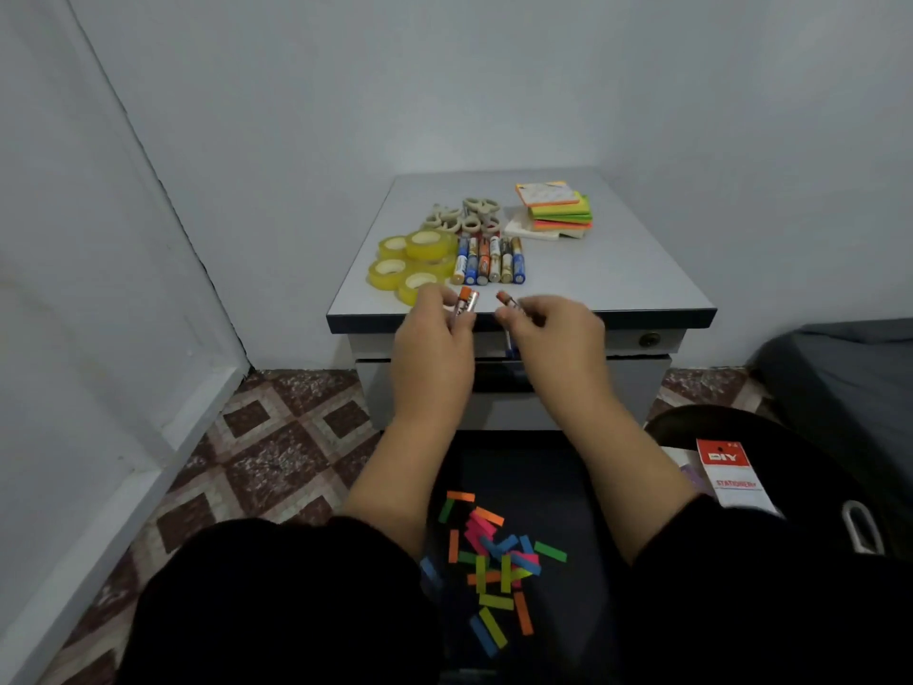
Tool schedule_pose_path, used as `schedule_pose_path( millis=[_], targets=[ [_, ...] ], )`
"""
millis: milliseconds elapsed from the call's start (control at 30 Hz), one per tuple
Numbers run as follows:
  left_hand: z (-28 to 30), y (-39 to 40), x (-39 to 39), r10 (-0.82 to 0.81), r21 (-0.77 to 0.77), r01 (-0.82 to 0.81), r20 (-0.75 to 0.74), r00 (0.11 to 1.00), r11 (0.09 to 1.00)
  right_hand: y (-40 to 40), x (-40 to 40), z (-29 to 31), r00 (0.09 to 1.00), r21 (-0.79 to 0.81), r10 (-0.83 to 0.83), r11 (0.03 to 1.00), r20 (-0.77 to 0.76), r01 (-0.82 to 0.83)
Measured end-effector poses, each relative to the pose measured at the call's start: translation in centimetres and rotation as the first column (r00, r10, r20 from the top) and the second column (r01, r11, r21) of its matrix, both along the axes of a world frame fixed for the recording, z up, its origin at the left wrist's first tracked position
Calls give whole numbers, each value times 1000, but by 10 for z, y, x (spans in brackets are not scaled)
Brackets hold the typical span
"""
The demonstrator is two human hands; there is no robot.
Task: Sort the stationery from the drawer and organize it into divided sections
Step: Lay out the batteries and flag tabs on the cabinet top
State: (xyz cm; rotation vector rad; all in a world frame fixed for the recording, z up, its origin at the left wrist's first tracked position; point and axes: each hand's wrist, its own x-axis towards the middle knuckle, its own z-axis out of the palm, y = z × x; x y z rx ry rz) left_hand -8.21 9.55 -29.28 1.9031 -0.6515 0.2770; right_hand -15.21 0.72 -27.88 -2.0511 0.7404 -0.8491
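I'm looking down on the grey cabinet top [617,269], where the yellow tape rolls [412,264] sit left of the row of batteries [489,262], sticky note pads [556,207] behind at the right. My left hand [432,348] pinches an orange-tipped battery [467,301] above the front edge; my right hand [556,338] grips another battery [508,301], just beside. Coloured paper strips [499,561] lie scattered in the open drawer [568,487] below.

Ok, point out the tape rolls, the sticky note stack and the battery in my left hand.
tape rolls [424,244]: head view, top roll's rim.
sticky note stack [560,206]: head view, green edge.
battery [466,300]: head view, orange end.
left hand [432,348]: head view, back.
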Motion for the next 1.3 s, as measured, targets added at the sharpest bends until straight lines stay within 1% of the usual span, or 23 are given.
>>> schedule_pose_path(
  millis=[67,167,233,367,467,533,567,633,733,800,933,1100,1200,1300],
  targets=[
    [10,-5,13,10,87,-16,62,998,996,-12,21,14,996,-82,-28,996,-83,22],
    [15,-12,27,19,205,-48,140,990,977,-29,47,20,979,-115,-54,993,-195,32],
    [16,-17,32,35,256,-79,169,985,963,-33,57,20,971,-131,-64,991,-232,34],
    [14,-26,38,42,312,-96,178,983,945,-33,64,22,966,-111,-78,992,-247,52],
    [14,-29,39,61,360,-139,219,974,923,-37,68,22,984,5,-59,998,-169,61],
    [12,-28,39,62,356,-147,240,969,923,-41,67,22,992,86,-57,994,-111,66],
    [10,-28,38,62,345,-149,250,966,927,-42,65,22,993,94,-66,993,-102,75],
    [6,-25,36,66,306,-150,268,961,940,-44,58,21,989,60,-83,994,-123,91],
    [-1,-21,33,67,244,-139,283,957,960,-41,48,18,976,-25,-87,996,-199,84],
    [-6,-19,30,56,215,-125,300,952,969,-35,47,16,968,-64,-76,996,-238,62],
    [-10,-16,28,48,159,-105,323,945,982,-26,51,17,968,-122,-27,993,-251,-4],
    [-10,-12,30,47,123,-94,338,940,988,-18,46,20,982,-80,36,995,-184,-52],
    [-11,-11,30,33,132,-86,359,933,988,-17,43,17,988,-84,38,995,-152,-51],
    [-12,-12,31,20,152,-80,361,932,985,-17,42,13,990,-54,46,997,-136,-54]
  ],
)
